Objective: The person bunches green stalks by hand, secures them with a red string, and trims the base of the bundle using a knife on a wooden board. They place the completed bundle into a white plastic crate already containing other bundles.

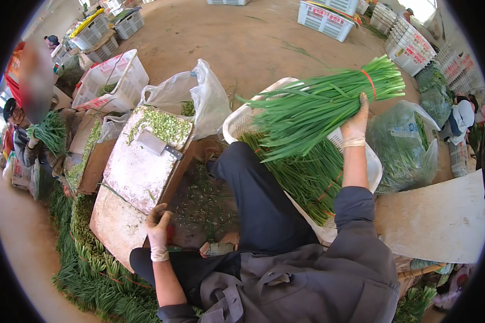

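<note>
- the right hand has its grip closed round a thick bunch of long, flat green leaves, just beside its red band.
- the bunch is above the far edge of the white, perforated plastic crate, pale stem ends to the right.
- gripping near the band looks sound; a firm, gentle squeeze should hold the stems without bruising.
- the leaf tips fan left unsupported, so level, slow handling suits them.
- the left hand is by the whitish, board-topped table's right edge, fingers curled; i cannot tell whether it grips anything.
- mind the black-handled steel cleaver near the table's far right corner.
</note>
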Motion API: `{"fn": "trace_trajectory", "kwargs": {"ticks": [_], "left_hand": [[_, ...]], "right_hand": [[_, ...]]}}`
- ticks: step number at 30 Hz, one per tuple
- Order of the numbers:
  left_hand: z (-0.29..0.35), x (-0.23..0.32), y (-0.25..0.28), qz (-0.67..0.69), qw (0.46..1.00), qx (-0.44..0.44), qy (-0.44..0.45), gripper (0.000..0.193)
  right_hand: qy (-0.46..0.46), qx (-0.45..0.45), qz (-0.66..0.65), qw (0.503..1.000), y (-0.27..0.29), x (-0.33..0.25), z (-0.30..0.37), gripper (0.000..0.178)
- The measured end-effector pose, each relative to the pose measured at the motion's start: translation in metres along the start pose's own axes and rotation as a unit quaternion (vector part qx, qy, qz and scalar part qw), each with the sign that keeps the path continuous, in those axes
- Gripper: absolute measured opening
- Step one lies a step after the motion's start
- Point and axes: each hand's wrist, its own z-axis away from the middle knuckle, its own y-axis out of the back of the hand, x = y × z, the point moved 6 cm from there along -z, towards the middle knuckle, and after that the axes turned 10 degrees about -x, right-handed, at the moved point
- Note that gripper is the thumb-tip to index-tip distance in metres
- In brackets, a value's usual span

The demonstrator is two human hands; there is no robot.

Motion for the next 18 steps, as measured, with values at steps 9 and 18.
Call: {"fn": "trace_trajectory", "kwargs": {"ticks": [9,18], "left_hand": [[0.0,-0.012,0.019,0.153,0.987,0.038,0.038,0.024],[-0.003,-0.025,0.018,0.156,0.986,0.011,0.065,0.023]], "right_hand": [[-0.039,0.079,0.23,0.969,0.112,-0.062,-0.018,0.042],[-0.356,-0.1,0.592,0.716,0.082,0.004,-0.021,0.063]]}}
